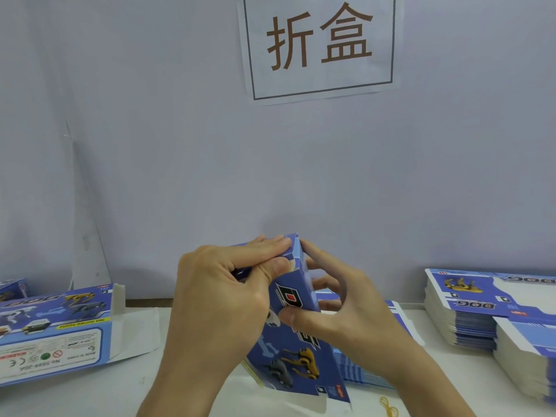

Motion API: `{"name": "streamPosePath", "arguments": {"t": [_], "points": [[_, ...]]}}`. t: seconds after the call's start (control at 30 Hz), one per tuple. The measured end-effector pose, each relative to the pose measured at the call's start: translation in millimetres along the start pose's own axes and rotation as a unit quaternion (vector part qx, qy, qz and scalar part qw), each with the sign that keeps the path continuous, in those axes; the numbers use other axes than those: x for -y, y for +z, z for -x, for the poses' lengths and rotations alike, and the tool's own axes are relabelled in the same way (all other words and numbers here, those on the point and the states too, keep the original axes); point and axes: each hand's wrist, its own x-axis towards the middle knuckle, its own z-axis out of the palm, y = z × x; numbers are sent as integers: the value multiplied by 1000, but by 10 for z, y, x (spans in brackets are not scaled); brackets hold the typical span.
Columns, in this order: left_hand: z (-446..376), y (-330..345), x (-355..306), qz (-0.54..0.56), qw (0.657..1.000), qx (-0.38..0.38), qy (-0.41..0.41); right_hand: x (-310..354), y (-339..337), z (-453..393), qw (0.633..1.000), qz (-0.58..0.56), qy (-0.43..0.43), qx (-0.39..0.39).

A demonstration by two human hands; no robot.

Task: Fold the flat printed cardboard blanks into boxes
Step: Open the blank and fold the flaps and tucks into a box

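Note:
A blue printed box (296,350) with robot-dog pictures stands upright, tilted, in the middle of the table. My left hand (222,290) grips its upper left side, with straight fingers laid over the top flap and the thumb on the front face. My right hand (346,308) holds the upper right side, thumb pinching the front edge and fingers behind the box. A stack of flat printed blanks (469,311) lies at the right.
A folded blue box (57,332) lies on its side at the left, its white end flaps open. More flat blanks (370,368) lie under and behind the held box. A yellow rubber band (389,407) lies near the front edge. A grey wall with a paper sign (319,43) stands behind.

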Motion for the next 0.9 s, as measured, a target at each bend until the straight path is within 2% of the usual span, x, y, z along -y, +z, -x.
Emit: {"name": "streamPosePath", "arguments": {"t": [0.13,0.3,0.47,0.63,0.73,0.9], "points": [[-13,2,-13,-7,1000,-7,18,34,20,-11,1000,-21,10,-10],[9,-31,116,-91,988,-37,116,64,-19,-2,996,-68,36,-48],[62,128,267,-174,973,-40,144,68,-73,12,992,-99,63,-52],[114,235,253,-163,982,-5,99,84,-147,2,984,-149,63,-71],[151,337,204,-187,976,6,113,145,-160,-25,985,-133,48,-103],[173,413,124,-184,977,5,107,217,-181,-28,984,-136,53,-105]]}}
